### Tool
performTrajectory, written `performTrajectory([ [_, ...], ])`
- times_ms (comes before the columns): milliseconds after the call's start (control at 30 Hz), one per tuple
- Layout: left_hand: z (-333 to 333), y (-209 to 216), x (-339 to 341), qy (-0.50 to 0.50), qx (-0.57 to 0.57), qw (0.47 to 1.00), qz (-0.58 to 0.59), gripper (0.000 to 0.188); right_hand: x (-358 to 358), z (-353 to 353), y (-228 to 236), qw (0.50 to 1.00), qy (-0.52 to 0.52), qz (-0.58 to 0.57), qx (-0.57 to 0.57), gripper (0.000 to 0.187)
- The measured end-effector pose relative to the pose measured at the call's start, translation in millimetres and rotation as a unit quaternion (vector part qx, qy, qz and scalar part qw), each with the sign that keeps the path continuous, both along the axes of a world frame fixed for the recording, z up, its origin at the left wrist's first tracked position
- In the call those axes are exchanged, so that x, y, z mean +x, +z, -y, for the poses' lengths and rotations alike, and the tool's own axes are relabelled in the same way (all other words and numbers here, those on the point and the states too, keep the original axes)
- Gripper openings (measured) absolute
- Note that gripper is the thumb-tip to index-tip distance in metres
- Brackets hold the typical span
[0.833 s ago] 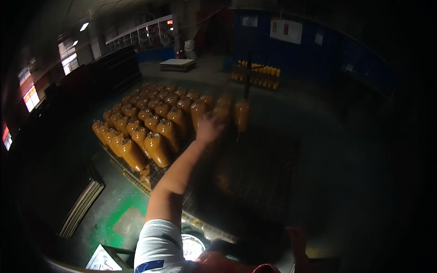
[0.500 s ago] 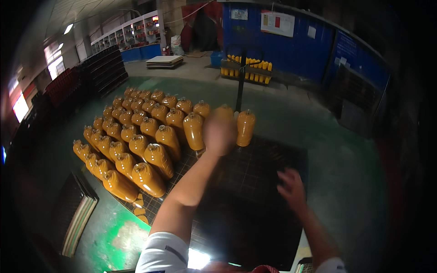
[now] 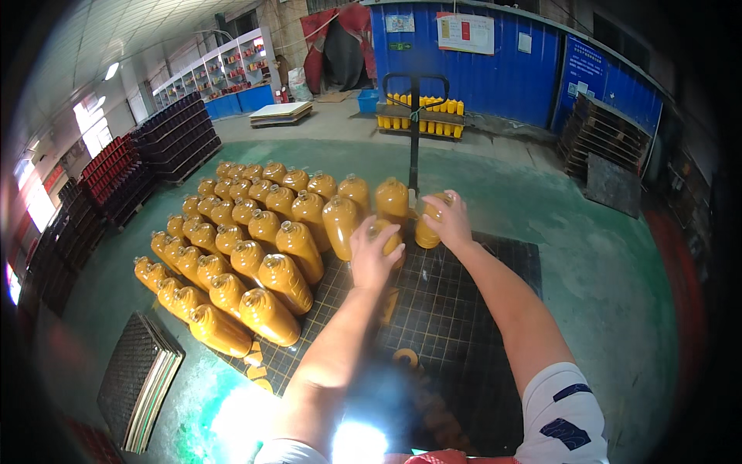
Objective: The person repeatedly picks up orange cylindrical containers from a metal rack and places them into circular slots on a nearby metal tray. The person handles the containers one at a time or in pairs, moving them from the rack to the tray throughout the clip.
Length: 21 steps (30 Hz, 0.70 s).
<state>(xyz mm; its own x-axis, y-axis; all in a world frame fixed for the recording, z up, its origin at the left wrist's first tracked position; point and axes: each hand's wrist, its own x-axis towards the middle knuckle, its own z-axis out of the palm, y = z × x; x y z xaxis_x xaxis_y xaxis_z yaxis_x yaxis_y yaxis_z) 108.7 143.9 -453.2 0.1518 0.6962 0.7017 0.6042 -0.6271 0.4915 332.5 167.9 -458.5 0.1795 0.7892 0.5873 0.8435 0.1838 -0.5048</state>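
My left hand [image 3: 374,257] is closed round the upper part of an amber-yellow bottle [image 3: 390,242], which it partly hides. To its right, my right hand [image 3: 451,220] has its fingers wrapped over the top of a second amber bottle [image 3: 427,233]. Both bottles are upright at the far side of a black board with a yellow grid [image 3: 433,309]. Between and behind them stands another amber bottle [image 3: 392,199]. Left of my hands, many like bottles [image 3: 263,226] with narrow clear necks fill the board in close rows; the nearest one is a single bottle [image 3: 341,226].
A black handle on a post [image 3: 415,124] rises behind the board. Stacked dark boards [image 3: 139,387] lie at lower left. Yellow bottles on a low rack [image 3: 421,122] stand before a blue wall [image 3: 495,85]. Pallets [image 3: 599,139] are piled at far right.
My right hand has moved from low on the right, forward and left, onto the right-hand bottle. My left hand has come slightly nearer, now with a bottle in it. The picture has brightened.
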Motion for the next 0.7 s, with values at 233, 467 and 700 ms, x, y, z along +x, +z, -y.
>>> performTrajectory([
  [233, 191, 1, -79, 0.044, -0.067, 0.97, 0.23, 0.046, -2, 147, -29, 0.909, 0.11, -0.399, 0.048, 0.044],
  [467, 423, -41, -157, -0.102, -0.254, 0.652, 0.707, 0.043, -84, 335, -3, 0.515, 0.282, -0.772, -0.244, 0.049],
  [700, 563, -147, -213, -0.054, -0.164, 0.467, 0.867, 0.052, -236, 457, -21, 0.244, 0.306, -0.785, -0.48, 0.057],
])
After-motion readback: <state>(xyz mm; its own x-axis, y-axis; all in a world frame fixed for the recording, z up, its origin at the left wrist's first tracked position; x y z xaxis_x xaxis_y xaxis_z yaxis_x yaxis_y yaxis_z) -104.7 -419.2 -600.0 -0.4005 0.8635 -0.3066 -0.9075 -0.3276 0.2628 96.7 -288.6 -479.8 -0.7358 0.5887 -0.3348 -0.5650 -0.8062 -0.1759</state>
